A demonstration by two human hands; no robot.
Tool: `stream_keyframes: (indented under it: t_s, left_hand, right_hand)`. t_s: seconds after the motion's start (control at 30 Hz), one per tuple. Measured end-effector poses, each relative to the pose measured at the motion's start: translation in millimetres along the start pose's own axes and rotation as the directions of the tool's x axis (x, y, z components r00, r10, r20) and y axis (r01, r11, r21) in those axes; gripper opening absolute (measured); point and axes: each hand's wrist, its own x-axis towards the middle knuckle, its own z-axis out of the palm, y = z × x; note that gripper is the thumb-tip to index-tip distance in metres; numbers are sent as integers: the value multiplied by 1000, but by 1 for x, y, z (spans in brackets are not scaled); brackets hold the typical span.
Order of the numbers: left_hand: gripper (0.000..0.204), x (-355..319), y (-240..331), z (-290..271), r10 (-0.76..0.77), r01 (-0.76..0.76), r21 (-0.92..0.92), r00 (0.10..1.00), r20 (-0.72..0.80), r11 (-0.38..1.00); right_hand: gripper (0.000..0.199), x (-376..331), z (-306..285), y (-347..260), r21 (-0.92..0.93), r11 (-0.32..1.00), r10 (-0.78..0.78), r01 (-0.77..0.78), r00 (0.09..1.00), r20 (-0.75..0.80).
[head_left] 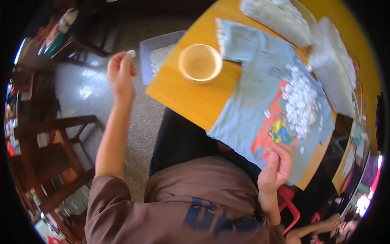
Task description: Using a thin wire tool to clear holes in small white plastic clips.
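Note:
Raised out to the left, over the floor, my left hand (pixel 121 77) pinches a small white piece (pixel 131 53) between thumb and fingertips. My right hand (pixel 277 167) is closed near the table's front edge, over the lower part of a light blue T-shirt (pixel 252 65); whatever its fingers hold, if anything, is too small to make out. A heap of small white pieces (pixel 300 103) lies on the shirt, beyond my right hand. Some thin metallic bits (pixel 280 72) lie at the heap's far side. The shirt carries an orange, yellow and blue print.
A round bowl (pixel 200 64) stands on the yellow wooden table (pixel 183 99). Bulging clear bags of white pieces (pixel 280 18) line the far right. A pale bin (pixel 148 57) with white pieces sits below the table's left edge. Wooden chairs (pixel 48 162) are at left; another person's arm (pixel 315 229) shows lower right.

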Motion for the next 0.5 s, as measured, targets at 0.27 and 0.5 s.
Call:
stream_keyframes:
  t_s: [0.27,0.5]
  left_hand:
    - [26,3,-2,12,13,-15,-22,995,-94,1000]
    - [13,-101,92,69,408,-404,-57,907,101,913]
  right_hand:
    - [13,-13,-31,14,-21,992,121,-123,990,-75]
    - [14,-14,-36,27,-3,993,122,-122,989,-80]
